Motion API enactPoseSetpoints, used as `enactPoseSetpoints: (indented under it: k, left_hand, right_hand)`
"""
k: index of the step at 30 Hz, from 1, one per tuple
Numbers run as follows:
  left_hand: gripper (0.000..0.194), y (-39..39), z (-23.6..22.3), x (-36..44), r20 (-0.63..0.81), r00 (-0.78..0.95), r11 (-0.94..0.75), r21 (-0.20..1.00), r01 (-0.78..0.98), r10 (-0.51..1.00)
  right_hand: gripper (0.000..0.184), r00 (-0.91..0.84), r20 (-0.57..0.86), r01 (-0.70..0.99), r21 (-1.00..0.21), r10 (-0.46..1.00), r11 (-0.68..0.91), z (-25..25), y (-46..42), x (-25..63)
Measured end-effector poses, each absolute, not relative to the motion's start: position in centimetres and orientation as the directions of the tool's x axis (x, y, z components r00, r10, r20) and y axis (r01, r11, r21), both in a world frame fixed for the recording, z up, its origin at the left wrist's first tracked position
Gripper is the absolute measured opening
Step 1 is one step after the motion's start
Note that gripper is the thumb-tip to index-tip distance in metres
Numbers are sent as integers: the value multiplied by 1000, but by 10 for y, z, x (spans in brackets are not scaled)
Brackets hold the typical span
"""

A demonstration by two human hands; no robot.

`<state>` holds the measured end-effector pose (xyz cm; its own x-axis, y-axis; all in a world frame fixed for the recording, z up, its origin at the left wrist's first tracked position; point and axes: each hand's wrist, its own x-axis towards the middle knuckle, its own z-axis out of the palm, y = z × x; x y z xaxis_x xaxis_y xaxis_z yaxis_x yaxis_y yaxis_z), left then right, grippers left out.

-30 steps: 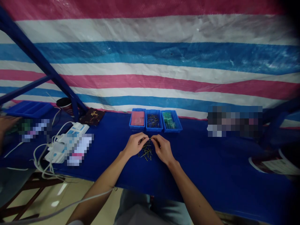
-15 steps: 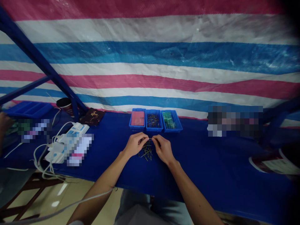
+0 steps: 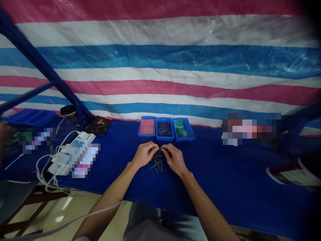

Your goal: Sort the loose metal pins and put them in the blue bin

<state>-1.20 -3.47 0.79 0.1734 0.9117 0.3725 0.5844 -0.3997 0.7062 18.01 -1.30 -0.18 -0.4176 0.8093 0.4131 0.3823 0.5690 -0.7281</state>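
My left hand and my right hand meet over the blue table, fingertips pinched almost together. Between them is a small thin metal pin, mostly covered by the fingers; its exact kind is too small to make out. Just below the hands lies a loose pile of thin brass-coloured and dark pins. Behind the hands stand three blue bins in a row. The left bin holds a pink block, the middle bin dark thin pins, and the right bin green items in clear wrapping.
To the left lie a white power strip with tangled cables, a dark packet and a cup. A blue divided tray stands farther left, near another person's hand. A tub lies at right.
My right fingertips have moved slightly left, closing the small gap to my left fingertips. The pile and the bins stay as they were.
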Motion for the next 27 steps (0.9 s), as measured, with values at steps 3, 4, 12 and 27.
enactPoseSetpoints:
  k: [3, 4, 12, 27]
  left_hand:
    - [23, -35, 8, -12, 371, 179, -401, 702, 589, 911]
    - [23, -35, 8, -12, 371, 181, -402, 701, 589, 911]
    - [24, -35, 9, -12, 364, 189, -402, 699, 591, 912]
    - [26, -34, 7, -12, 371, 187, -408, 713, 571, 910]
  right_hand:
    - [20, -411, 423, 383, -724, 808, 574, -1, -13, 180]
    - [19, -406, 426, 382, -725, 809, 573, -1, -12, 179]
    - [21, -411, 425, 382, -723, 807, 576, -1, -12, 180]
    - [24, -413, 405, 406, -719, 815, 563, -2, -12, 180]
